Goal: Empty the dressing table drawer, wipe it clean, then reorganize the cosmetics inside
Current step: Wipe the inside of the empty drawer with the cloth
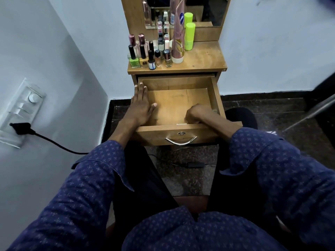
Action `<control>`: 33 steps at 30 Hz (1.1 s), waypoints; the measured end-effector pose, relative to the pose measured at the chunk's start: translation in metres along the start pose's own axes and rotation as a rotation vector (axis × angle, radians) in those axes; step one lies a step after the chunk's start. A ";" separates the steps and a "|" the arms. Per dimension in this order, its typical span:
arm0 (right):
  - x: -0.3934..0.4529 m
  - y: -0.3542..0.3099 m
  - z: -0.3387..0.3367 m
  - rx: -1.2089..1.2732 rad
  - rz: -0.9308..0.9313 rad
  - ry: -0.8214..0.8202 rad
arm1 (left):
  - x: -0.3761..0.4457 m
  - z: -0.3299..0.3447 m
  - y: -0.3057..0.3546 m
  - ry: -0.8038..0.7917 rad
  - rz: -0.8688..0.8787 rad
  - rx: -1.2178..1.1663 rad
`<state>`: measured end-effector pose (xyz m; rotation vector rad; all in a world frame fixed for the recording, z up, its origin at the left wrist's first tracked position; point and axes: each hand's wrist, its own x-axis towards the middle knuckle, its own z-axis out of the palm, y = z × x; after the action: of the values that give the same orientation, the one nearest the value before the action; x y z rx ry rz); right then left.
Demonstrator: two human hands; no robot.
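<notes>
One open drawer (178,98), two hands, two pink-capped perfume bottles, one tube (178,38).

Dim room, bluish cast; warm light pools in drawer (178,104); wide-angle bending at edges; slight softness.

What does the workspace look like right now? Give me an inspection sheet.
Surface: dressing table top, right part bare wood.
Job's things: drawer pulled open, floor bare; cosmetics standing upright at the top's left and back.
Clutter: nothing seen.
Hands: left hand flat on the drawer's left side; right hand curled at the front right corner, what it holds cannot be told.
Cables: black plug and cord from the wall socket on the left; an adapter on the floor.
Surroundings: mirror, white walls, dark floor.
</notes>
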<state>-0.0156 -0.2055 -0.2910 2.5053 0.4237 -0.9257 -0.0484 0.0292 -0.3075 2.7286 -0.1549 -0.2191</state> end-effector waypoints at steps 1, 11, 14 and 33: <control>-0.004 0.007 -0.005 0.089 -0.032 -0.058 | 0.000 0.001 0.000 0.004 0.001 0.006; -0.003 0.018 -0.018 0.458 -0.323 -0.136 | 0.001 0.001 0.004 0.008 -0.009 -0.012; -0.016 0.003 -0.013 0.685 -0.450 -0.180 | 0.003 0.001 0.002 -0.001 -0.013 -0.018; -0.025 0.001 -0.017 0.557 -0.436 -0.197 | -0.003 -0.005 0.008 0.002 -0.028 -0.096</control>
<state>-0.0244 -0.2015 -0.2622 2.8171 0.7518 -1.6353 -0.0513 0.0245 -0.2990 2.6365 -0.1033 -0.2257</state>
